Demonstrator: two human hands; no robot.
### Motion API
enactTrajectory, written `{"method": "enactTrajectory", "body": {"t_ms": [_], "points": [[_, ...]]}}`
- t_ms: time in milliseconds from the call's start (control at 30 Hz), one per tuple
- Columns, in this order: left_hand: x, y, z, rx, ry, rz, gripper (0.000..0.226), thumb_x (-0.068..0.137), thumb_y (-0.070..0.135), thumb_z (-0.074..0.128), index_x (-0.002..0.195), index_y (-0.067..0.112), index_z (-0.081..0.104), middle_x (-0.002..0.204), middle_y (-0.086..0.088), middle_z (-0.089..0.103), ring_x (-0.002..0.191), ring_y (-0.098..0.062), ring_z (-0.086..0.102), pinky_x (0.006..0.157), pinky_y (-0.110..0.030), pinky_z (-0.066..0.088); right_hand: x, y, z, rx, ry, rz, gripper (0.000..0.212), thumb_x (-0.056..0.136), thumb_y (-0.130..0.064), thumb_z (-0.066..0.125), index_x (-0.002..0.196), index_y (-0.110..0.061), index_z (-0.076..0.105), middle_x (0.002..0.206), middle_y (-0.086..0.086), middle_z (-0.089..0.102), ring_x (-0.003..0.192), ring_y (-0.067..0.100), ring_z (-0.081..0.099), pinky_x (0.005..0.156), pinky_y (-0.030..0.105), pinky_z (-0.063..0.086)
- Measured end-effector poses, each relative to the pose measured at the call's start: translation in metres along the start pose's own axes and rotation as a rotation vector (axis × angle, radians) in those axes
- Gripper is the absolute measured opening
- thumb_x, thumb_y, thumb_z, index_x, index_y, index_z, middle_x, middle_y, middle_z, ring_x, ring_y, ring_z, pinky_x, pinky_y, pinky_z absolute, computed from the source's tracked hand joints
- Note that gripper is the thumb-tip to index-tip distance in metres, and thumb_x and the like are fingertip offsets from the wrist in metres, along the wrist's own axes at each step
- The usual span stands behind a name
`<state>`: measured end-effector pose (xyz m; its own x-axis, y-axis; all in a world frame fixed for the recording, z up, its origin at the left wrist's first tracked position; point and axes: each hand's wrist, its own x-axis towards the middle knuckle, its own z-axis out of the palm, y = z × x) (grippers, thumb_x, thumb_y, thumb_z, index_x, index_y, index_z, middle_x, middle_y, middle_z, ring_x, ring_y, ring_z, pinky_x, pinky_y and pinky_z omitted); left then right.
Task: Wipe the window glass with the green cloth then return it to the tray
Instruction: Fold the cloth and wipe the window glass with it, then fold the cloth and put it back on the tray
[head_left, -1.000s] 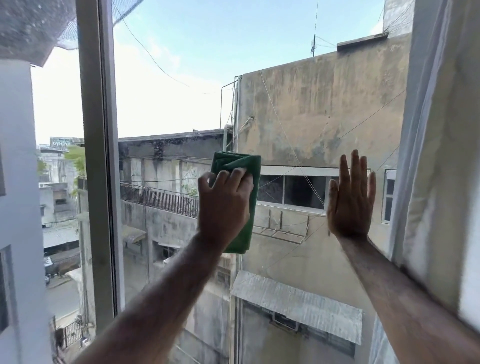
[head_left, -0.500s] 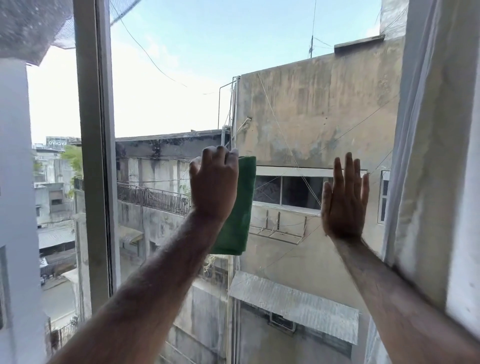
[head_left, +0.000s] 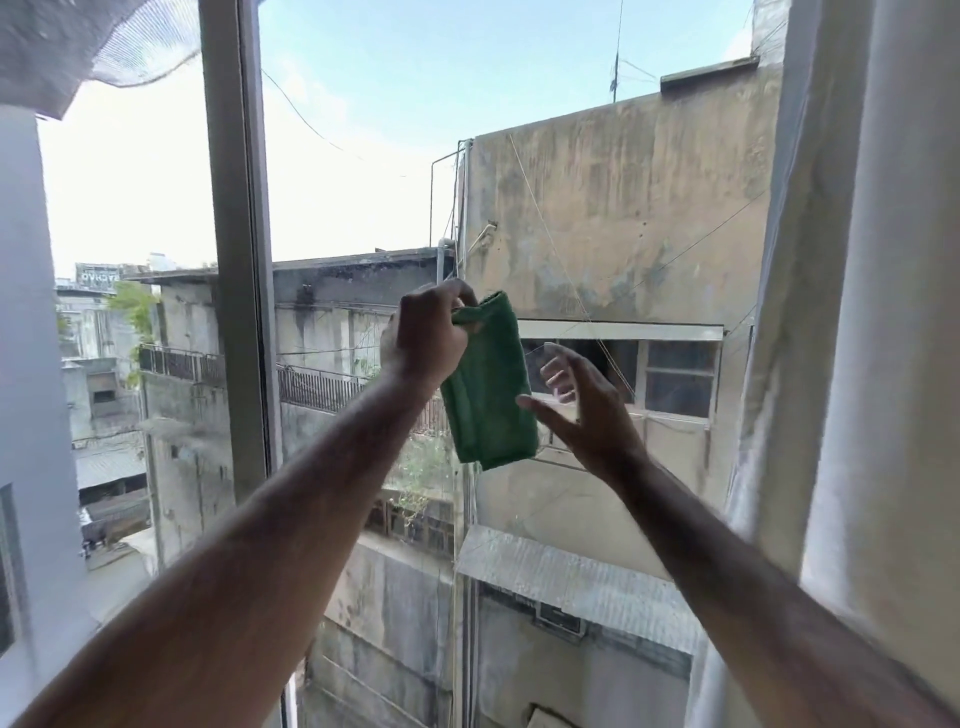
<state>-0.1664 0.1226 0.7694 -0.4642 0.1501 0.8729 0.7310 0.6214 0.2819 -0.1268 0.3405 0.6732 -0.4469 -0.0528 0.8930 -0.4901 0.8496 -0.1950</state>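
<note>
A folded green cloth (head_left: 491, 395) hangs in front of the window glass (head_left: 597, 218), pinched at its top corner by my left hand (head_left: 428, 335). The cloth dangles away from the pane. My right hand (head_left: 584, 410) is just right of the cloth, off the glass, with its fingers spread and curled toward the cloth's edge, holding nothing. The tray is out of view.
A grey window frame post (head_left: 236, 291) stands upright to the left of my arms. A pale curtain (head_left: 872, 332) hangs along the right side. A netted fabric (head_left: 88, 41) droops at the top left. Buildings show through the glass.
My left hand has lifted the cloth off the glass and now pinches it by the top. My right hand has left the pane and moved left toward the cloth.
</note>
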Motion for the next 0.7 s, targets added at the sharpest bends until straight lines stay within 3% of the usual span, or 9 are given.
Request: {"method": "enactTrajectory", "body": {"t_ms": [100, 200, 267, 333, 467, 700], "points": [[-0.01, -0.003, -0.018, -0.154, 0.041, -0.081, 0.028, 0.092, 0.011, 0.077, 0.119, 0.006, 0.07, 0.116, -0.016, 0.077, 0.089, -0.014, 0.066, 0.062, -0.011, 0.046, 0.001, -0.021, 0.006, 0.23, -0.177, 0.257, 0.062, 0.082, -0.033, 0.091, 0.134, -0.009, 0.067, 0.104, -0.008, 0.074, 0.083, 0.002, 0.069, 0.062, 0.008, 0.055], [-0.028, -0.015, -0.036, -0.284, 0.059, -0.23, 0.034, 0.094, 0.015, 0.075, 0.125, 0.006, 0.064, 0.124, -0.02, 0.073, 0.092, -0.02, 0.066, 0.072, -0.033, 0.061, -0.011, -0.026, 0.003, 0.505, -0.157, 0.482, 0.021, 0.08, -0.015, 0.093, 0.097, -0.015, 0.083, 0.072, -0.013, 0.073, 0.065, 0.006, 0.066, 0.056, 0.016, 0.053], [-0.044, -0.027, -0.045, -0.394, 0.022, -0.367, 0.036, 0.095, 0.017, 0.075, 0.127, 0.008, 0.061, 0.129, -0.021, 0.069, 0.097, -0.027, 0.07, 0.079, -0.046, 0.066, -0.023, -0.033, -0.002, 0.756, -0.095, 0.612, 0.016, 0.081, -0.01, 0.091, 0.092, -0.018, 0.083, 0.075, -0.011, 0.078, 0.069, 0.006, 0.073, 0.061, 0.022, 0.061], [-0.066, -0.041, -0.048, -0.563, -0.036, -0.523, 0.038, 0.094, 0.017, 0.076, 0.127, 0.009, 0.06, 0.13, -0.021, 0.066, 0.103, -0.034, 0.072, 0.076, -0.051, 0.067, -0.034, -0.041, -0.005, 0.895, -0.046, 0.724, 0.017, 0.084, -0.013, 0.089, 0.098, -0.017, 0.082, 0.085, -0.006, 0.082, 0.081, 0.011, 0.079, 0.066, 0.027, 0.065], [-0.122, -0.07, -0.049, -0.885, -0.141, -0.779, 0.024, 0.092, 0.012, 0.077, 0.111, 0.015, 0.062, 0.119, -0.016, 0.07, 0.092, -0.026, 0.075, 0.061, -0.031, 0.067, -0.066, -0.059, -0.001, 0.875, -0.088, 0.836, 0.028, 0.088, -0.022, 0.086, 0.113, -0.012, 0.079, 0.102, 0.003, 0.082, 0.093, 0.021, 0.08, 0.07, 0.031, 0.066], [-0.236, -0.115, -0.028, -1.116, -0.359, -1.012, 0.023, 0.091, 0.006, 0.076, 0.104, 0.014, 0.059, 0.1, -0.011, 0.075, 0.073, -0.022, 0.079, 0.061, -0.035, 0.068, -0.158, -0.074, 0.014, 0.838, -0.129, 1.006, 0.016, 0.086, -0.019, 0.088, 0.098, -0.012, 0.081, 0.085, -0.004, 0.084, 0.078, 0.014, 0.081, 0.067, 0.028, 0.066]]}}
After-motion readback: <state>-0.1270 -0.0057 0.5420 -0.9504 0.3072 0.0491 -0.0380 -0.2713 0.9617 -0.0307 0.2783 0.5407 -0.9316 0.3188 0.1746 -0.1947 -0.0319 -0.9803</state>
